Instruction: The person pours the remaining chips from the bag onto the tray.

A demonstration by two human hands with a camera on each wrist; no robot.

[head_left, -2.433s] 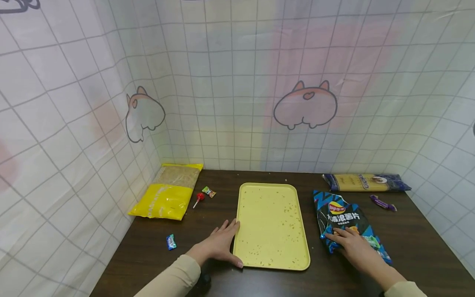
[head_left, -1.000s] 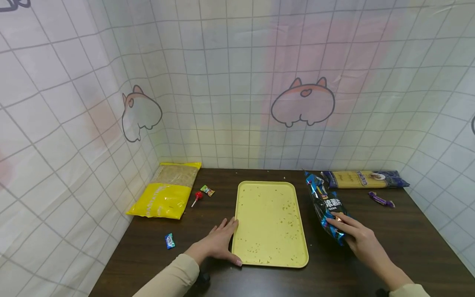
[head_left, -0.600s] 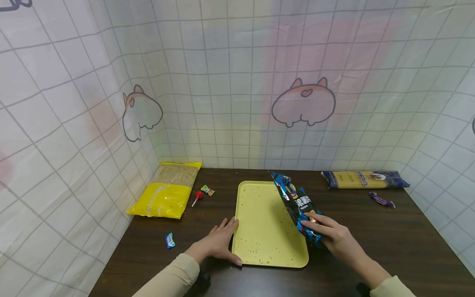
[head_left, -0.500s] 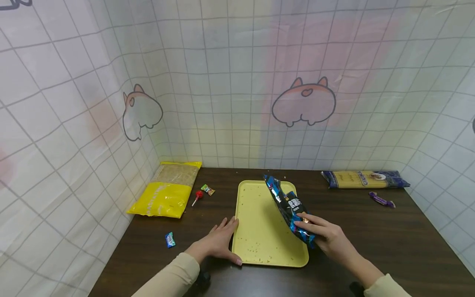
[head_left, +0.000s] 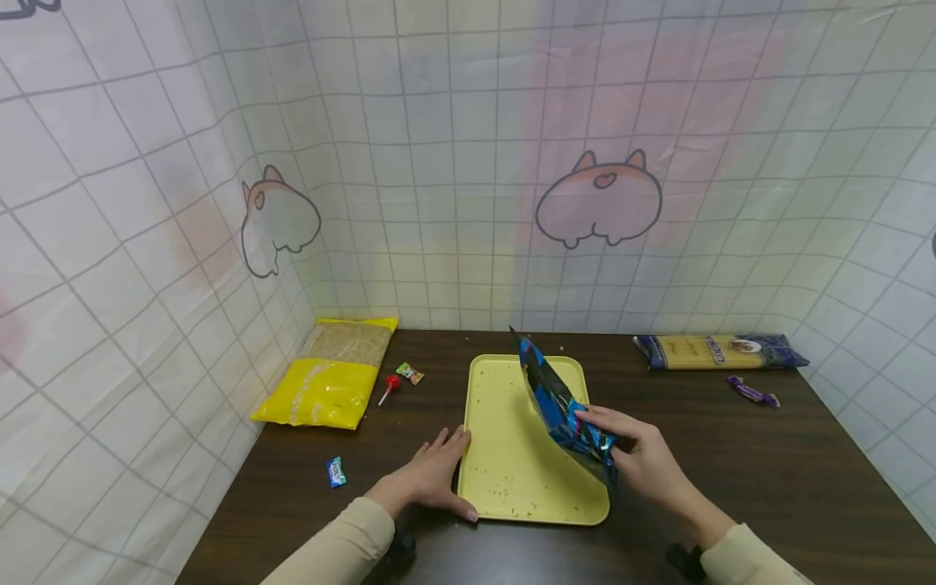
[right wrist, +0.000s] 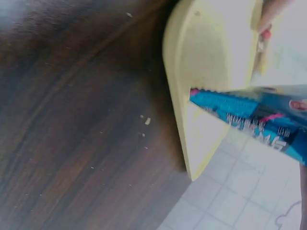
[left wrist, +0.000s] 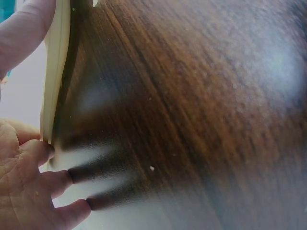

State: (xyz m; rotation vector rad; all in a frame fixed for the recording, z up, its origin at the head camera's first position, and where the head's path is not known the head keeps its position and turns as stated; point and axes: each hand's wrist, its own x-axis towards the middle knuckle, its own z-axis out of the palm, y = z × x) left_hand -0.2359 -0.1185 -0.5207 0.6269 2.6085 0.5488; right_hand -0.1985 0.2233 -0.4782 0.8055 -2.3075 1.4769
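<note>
My right hand (head_left: 647,459) grips the near end of a black and blue potato chip bag (head_left: 550,398), which tilts above the right half of a yellow tray (head_left: 504,455). In the right wrist view the chip bag (right wrist: 254,120) has its blue edge over the tray (right wrist: 211,57); the gripping hand is out of sight there. Fingers spread, my left hand (head_left: 431,479) rests against the tray's left edge and near corner. The left wrist view has this hand (left wrist: 21,187) touching the tray's rim (left wrist: 56,72). Small flecks dot the tray.
Left of the tray lie a yellow bag (head_left: 322,390), a red lollipop (head_left: 392,382), a green candy (head_left: 410,374) and a blue candy (head_left: 335,472). At the back right are a pasta packet (head_left: 720,352) and a purple candy (head_left: 753,392). Grid-patterned cloth (head_left: 439,162) encloses the table.
My right hand has picked the chip bag up from the table right of the tray and carried it left over the tray, tilting it more. My left hand has stayed at the tray.
</note>
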